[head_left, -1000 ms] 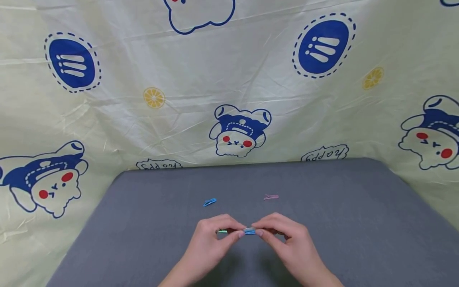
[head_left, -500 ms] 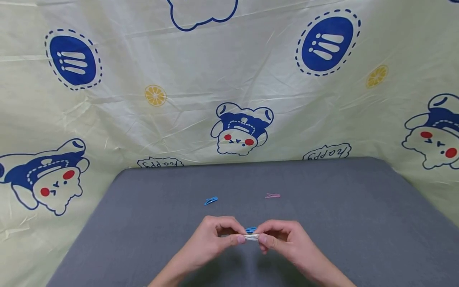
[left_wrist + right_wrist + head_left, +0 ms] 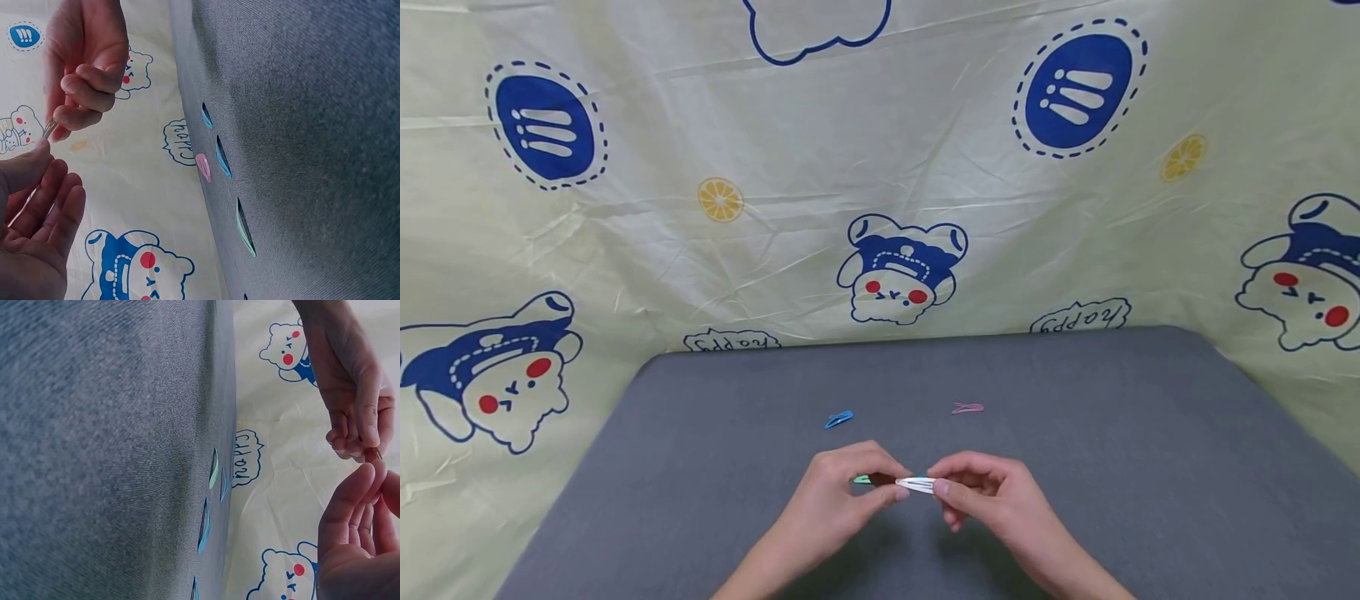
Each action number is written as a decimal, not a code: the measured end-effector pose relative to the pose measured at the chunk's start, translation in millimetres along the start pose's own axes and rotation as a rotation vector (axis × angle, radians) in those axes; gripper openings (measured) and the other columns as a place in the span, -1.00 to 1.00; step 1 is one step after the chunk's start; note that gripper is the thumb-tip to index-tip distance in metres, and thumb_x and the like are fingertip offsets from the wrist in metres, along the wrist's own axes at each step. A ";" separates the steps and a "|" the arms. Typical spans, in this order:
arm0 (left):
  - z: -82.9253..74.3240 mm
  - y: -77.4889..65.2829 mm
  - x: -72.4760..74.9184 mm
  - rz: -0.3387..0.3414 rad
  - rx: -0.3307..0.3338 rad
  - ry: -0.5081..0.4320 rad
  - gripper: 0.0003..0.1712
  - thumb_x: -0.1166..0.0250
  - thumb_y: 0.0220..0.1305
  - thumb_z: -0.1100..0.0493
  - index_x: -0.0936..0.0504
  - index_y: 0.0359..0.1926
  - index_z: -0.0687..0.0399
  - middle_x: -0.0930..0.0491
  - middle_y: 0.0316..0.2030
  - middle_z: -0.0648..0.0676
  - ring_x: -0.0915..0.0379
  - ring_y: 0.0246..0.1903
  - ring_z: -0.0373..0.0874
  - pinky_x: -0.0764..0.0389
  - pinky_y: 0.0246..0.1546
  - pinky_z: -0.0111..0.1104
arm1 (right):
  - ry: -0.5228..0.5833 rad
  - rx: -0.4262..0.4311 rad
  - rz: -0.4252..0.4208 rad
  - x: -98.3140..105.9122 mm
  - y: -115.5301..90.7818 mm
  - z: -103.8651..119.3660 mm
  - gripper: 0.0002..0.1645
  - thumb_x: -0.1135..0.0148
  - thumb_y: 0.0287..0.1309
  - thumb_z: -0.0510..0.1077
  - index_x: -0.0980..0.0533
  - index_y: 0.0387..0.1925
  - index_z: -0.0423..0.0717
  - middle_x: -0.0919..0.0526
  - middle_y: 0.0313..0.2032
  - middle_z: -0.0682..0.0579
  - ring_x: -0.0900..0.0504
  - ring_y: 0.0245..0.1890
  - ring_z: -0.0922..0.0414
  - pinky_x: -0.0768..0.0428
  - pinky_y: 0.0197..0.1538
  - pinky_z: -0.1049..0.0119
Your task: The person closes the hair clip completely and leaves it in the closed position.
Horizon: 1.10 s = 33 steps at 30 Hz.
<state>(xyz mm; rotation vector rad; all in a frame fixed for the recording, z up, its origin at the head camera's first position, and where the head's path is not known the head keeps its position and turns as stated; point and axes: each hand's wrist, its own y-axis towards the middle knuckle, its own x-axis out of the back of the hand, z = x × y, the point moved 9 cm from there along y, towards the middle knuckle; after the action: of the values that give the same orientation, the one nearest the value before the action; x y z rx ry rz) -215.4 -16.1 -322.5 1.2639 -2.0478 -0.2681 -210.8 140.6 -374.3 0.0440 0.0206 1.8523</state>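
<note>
A white snap hair clip (image 3: 916, 485) is held above the table between my two hands, pointing left to right with slits showing along its length. The thumb and index finger of my left hand (image 3: 838, 500) pinch its left end. My right hand (image 3: 992, 496) pinches the right end between thumb and index finger, covering that tip; its other fingers curl below. In the left wrist view the clip (image 3: 49, 129) appears as a thin sliver between the fingertips. Behind my left fingers, part of a green hair clip (image 3: 862, 480) shows on the table.
Farther back on the grey table (image 3: 737, 433) lie a blue hair clip (image 3: 838, 419) and a pink hair clip (image 3: 967, 408). The right wrist view shows several clips along the cloth, including a blue one (image 3: 204, 526). A printed curtain (image 3: 790, 167) hangs behind.
The white clip has turned in my fingers since half a second ago and now slopes slightly, its slits more visible. My hands shifted slightly upward; the blue clip behind them is now covered in the head view.
</note>
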 end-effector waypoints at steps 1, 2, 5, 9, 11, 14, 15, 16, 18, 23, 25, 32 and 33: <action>-0.2 0.0 0.3 -0.001 0.000 0.003 -0.89 -0.44 0.17 0.21 -0.75 -0.26 -0.09 -0.63 -0.35 -0.21 -0.54 -0.35 -0.33 -0.60 -0.30 -0.39 | -0.002 -0.006 0.000 -0.4 -0.1 -0.3 -0.67 -0.35 0.22 -0.13 -0.59 -0.09 -0.29 -0.63 -0.36 -0.24 -0.60 -0.50 0.12 -0.64 -0.30 0.18; -0.4 0.0 0.4 -0.001 -0.003 0.006 -0.88 -0.44 0.16 0.22 -0.75 -0.26 -0.08 -0.63 -0.35 -0.20 -0.54 -0.35 -0.33 -0.60 -0.30 -0.39 | -0.006 -0.010 0.000 -0.7 -0.2 -0.5 -0.67 -0.35 0.21 -0.12 -0.59 -0.09 -0.29 -0.62 -0.36 -0.26 -0.59 -0.50 0.12 -0.64 -0.31 0.18; 0.6 0.1 1.2 0.006 0.008 0.006 -0.86 -0.44 0.15 0.25 -0.76 -0.27 -0.08 -0.64 -0.36 -0.19 -0.55 -0.35 -0.33 -0.60 -0.29 -0.39 | -0.034 0.000 0.000 -1.2 0.0 0.4 -0.68 -0.38 0.19 -0.13 -0.60 -0.11 -0.26 -0.62 -0.38 -0.25 -0.59 -0.51 0.12 -0.63 -0.32 0.19; 3.7 0.0 2.3 0.017 0.023 0.011 -0.90 -0.44 0.16 0.22 -0.76 -0.29 -0.09 -0.64 -0.37 -0.20 -0.56 -0.36 -0.33 -0.60 -0.30 -0.41 | -0.105 0.031 -0.007 -1.5 0.4 2.3 -0.70 -0.43 0.12 -0.14 -0.62 -0.15 -0.22 -0.66 -0.37 -0.16 -0.61 -0.48 0.10 -0.63 -0.32 0.20; 6.1 -0.2 2.3 0.023 0.028 0.012 -0.92 -0.44 0.17 0.19 -0.76 -0.29 -0.09 -0.64 -0.37 -0.20 -0.56 -0.36 -0.33 -0.60 -0.30 -0.41 | -0.142 0.043 -0.019 -1.6 0.4 2.8 -0.71 -0.46 0.09 -0.15 -0.63 -0.17 -0.19 -0.67 -0.36 -0.11 -0.63 -0.44 0.09 -0.63 -0.31 0.21; 11.0 -0.4 1.3 0.035 0.037 0.017 -0.92 -0.44 0.16 0.20 -0.76 -0.30 -0.09 -0.63 -0.39 -0.21 -0.55 -0.37 -0.34 -0.60 -0.30 -0.42 | -0.246 0.065 -0.057 -1.6 0.1 4.1 -0.75 -0.49 0.06 -0.11 -0.65 -0.22 -0.07 -0.69 -0.36 0.00 -0.64 -0.39 0.10 -0.63 -0.28 0.25; 12.4 -0.4 0.7 0.042 0.039 0.018 -0.91 -0.44 0.16 0.21 -0.76 -0.31 -0.08 -0.63 -0.39 -0.21 -0.55 -0.37 -0.35 -0.60 -0.30 -0.42 | -0.291 0.085 -0.068 -2.0 -0.2 5.4 -0.78 -0.49 0.06 -0.10 -0.66 -0.23 -0.02 -0.69 -0.37 0.04 -0.64 -0.39 0.12 -0.63 -0.28 0.26; 13.7 -0.3 0.0 0.049 0.040 0.019 -0.91 -0.45 0.15 0.23 -0.77 -0.31 -0.07 -0.62 -0.40 -0.21 -0.55 -0.37 -0.35 -0.60 -0.30 -0.43 | -0.337 0.112 -0.077 -2.8 -0.5 7.1 -0.80 -0.49 0.06 -0.09 -0.66 -0.25 0.03 -0.68 -0.39 0.09 -0.64 -0.40 0.14 -0.63 -0.28 0.27; 15.9 -0.5 -0.3 0.066 0.045 0.028 -0.89 -0.45 0.14 0.27 -0.77 -0.32 -0.05 -0.62 -0.41 -0.21 -0.54 -0.38 -0.36 -0.60 -0.30 -0.44 | -0.429 0.173 -0.085 -5.5 -1.0 11.0 -0.83 -0.49 0.06 -0.07 -0.65 -0.29 0.12 -0.66 -0.41 0.18 -0.62 -0.43 0.19 -0.62 -0.30 0.29; 18.1 -0.6 0.8 0.125 0.048 0.056 -0.88 -0.45 0.14 0.31 -0.77 -0.31 -0.01 -0.60 -0.41 -0.21 -0.53 -0.38 -0.38 -0.59 -0.30 -0.46 | -0.505 0.285 -0.059 -11.9 -1.7 16.5 -0.84 -0.47 0.08 -0.11 -0.64 -0.30 0.18 -0.64 -0.43 0.27 -0.61 -0.47 0.24 -0.62 -0.35 0.31; 18.3 -0.3 1.4 0.153 0.044 0.067 -0.86 -0.43 0.16 0.33 -0.77 -0.29 0.00 -0.63 -0.39 -0.19 -0.51 -0.38 -0.39 -0.58 -0.31 -0.47 | -0.510 0.285 -0.050 -12.5 -0.9 16.2 -0.82 -0.47 0.08 -0.13 -0.64 -0.30 0.19 -0.63 -0.44 0.28 -0.60 -0.47 0.25 -0.62 -0.36 0.30; 24.0 -5.4 2.6 0.243 0.068 0.126 -0.87 -0.42 0.17 0.34 -0.79 -0.28 0.04 -0.62 -0.41 -0.19 -0.43 -0.44 -0.42 -0.52 -0.39 -0.51 | -0.541 0.320 0.051 -21.8 3.5 14.2 -0.85 -0.44 0.13 -0.11 -0.65 -0.26 0.19 -0.63 -0.41 0.30 -0.58 -0.45 0.28 -0.60 -0.35 0.34; 25.2 -6.8 2.6 0.250 0.075 0.132 -0.88 -0.42 0.16 0.34 -0.79 -0.29 0.05 -0.61 -0.42 -0.20 -0.42 -0.45 -0.42 -0.51 -0.40 -0.51 | -0.544 0.340 0.065 -23.7 3.5 14.6 -0.86 -0.43 0.13 -0.10 -0.65 -0.25 0.18 -0.63 -0.40 0.31 -0.58 -0.44 0.29 -0.59 -0.35 0.35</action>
<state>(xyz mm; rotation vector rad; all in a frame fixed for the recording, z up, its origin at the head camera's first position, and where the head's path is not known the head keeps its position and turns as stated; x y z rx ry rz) -228.0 -26.3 -343.2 1.0260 -2.0908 0.0077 -207.0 116.8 -360.1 0.7885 -0.0448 1.8292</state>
